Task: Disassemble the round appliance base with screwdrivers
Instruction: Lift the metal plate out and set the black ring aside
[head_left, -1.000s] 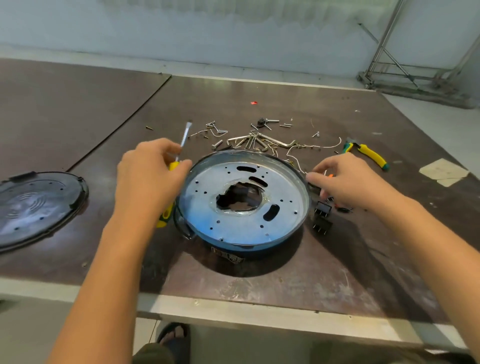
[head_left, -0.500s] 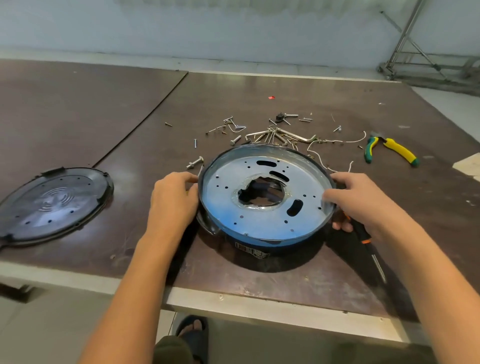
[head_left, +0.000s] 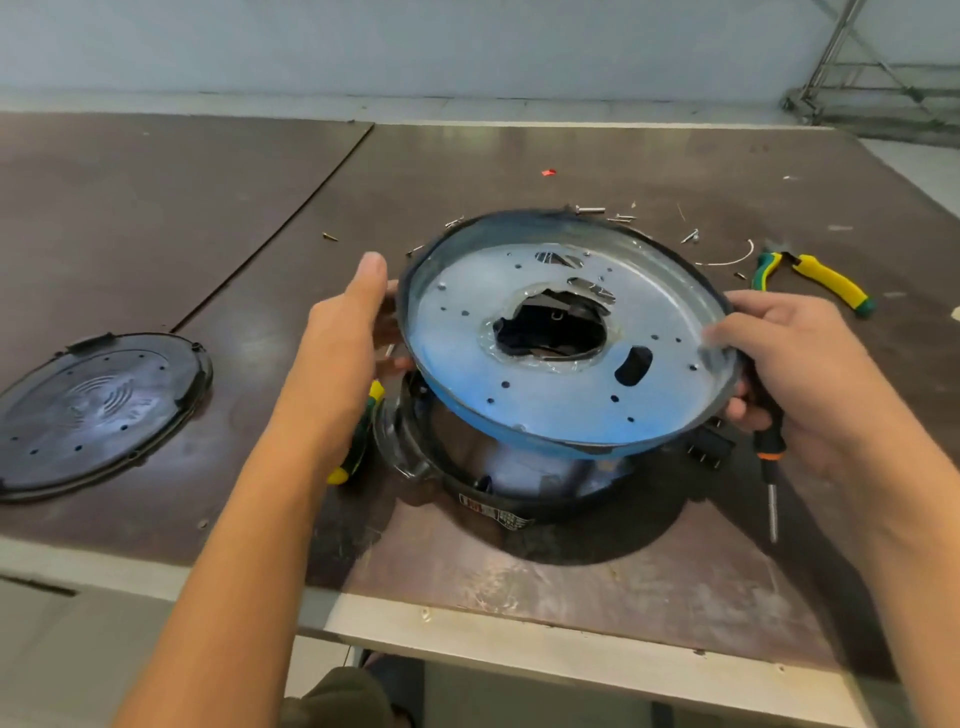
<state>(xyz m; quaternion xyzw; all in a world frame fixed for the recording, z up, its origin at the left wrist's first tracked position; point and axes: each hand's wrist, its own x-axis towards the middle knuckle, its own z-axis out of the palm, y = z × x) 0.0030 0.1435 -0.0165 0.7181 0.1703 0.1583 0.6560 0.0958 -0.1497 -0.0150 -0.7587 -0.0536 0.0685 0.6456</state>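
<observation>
round blue-rimmed perforated metal plate (head_left: 561, 400), tilted above black base ring (head_left: 467, 488), left hand (head_left: 343, 353) and right hand (head_left: 795, 374) gripping its edges

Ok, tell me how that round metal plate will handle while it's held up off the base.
The metal plate is probably stiff: held only at opposite rims by the left hand and right hand, it shows no sag. It is likely light for its size, being thin sheet with many holes. Its jagged centre cut-out and thin rim could cut skin.
</observation>
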